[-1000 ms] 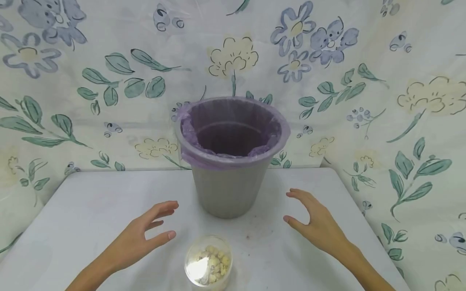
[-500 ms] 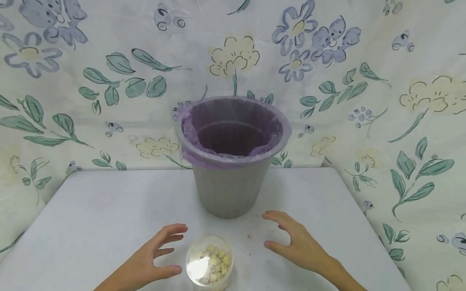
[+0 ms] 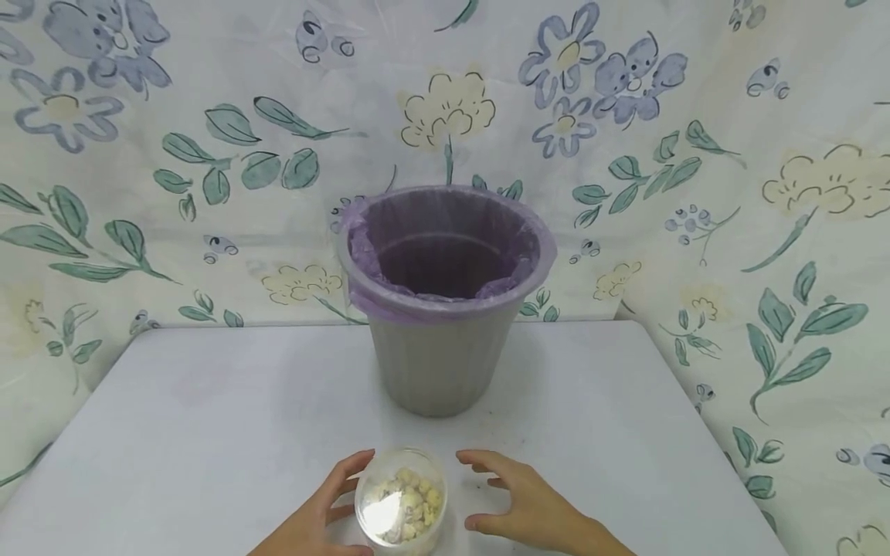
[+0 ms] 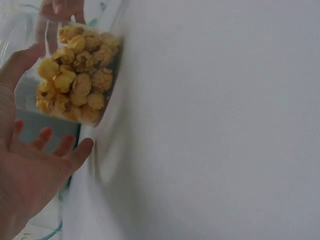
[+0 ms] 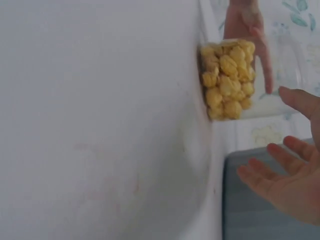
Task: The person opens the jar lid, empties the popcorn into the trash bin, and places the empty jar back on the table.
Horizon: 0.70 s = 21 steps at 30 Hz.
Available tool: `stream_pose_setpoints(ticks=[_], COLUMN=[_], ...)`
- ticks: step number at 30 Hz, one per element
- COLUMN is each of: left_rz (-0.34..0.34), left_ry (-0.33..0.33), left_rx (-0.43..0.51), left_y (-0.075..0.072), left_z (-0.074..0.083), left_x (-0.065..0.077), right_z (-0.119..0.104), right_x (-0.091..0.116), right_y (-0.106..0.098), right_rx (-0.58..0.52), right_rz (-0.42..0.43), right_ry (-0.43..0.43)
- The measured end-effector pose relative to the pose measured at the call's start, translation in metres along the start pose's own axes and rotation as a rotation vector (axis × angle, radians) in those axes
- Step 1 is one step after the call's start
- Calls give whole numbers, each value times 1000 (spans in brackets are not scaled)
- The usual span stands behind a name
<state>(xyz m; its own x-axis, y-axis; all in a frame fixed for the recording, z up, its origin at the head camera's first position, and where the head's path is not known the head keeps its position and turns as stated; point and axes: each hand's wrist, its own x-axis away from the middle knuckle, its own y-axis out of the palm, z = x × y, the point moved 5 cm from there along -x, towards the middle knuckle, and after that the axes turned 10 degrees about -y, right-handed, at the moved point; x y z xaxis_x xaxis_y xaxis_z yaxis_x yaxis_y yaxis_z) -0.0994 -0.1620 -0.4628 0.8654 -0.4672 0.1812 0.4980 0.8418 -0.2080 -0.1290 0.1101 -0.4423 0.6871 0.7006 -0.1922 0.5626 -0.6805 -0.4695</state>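
Note:
A clear round plastic jar (image 3: 406,498) partly filled with caramel popcorn (image 4: 80,75) stands on the white table near its front. My left hand (image 3: 323,506) is right at the jar's left side, fingers spread and gently curved, thumb near the front. On the other side, my right hand (image 3: 521,498) is held apart from the jar, a small gap showing between its fingertips and the wall. In the right wrist view the popcorn (image 5: 230,80) fills the lower part of the jar, and the right thumb and fingers are spread wide.
Behind the jar stands a grey bin (image 3: 438,363) lined with a purple bag (image 3: 361,247). The white table (image 3: 208,417) backs onto a flower-printed curtain (image 3: 445,46). Small dark specks lie on the table right of the bin.
Both hands have moved inward and toward the front, from either side of the bin's base to either side of the jar. The jar and bin stay in place.

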Motion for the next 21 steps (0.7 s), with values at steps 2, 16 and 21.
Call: stream_pose_setpoints(ticks=[2, 16, 21], left_rz=[-13, 12, 39], left_ry=[-46, -93, -66], left_rx=[22, 4, -17], left_y=[5, 17, 17], left_z=[-4, -1, 11], left_x=[-2, -10, -13], right_z=[2, 5, 0], right_x=[-1, -11, -13], right_y=[6, 30, 27], right_rx=[-18, -122, -100], right_rz=[-12, -9, 31], right_ry=[-1, 66, 23])
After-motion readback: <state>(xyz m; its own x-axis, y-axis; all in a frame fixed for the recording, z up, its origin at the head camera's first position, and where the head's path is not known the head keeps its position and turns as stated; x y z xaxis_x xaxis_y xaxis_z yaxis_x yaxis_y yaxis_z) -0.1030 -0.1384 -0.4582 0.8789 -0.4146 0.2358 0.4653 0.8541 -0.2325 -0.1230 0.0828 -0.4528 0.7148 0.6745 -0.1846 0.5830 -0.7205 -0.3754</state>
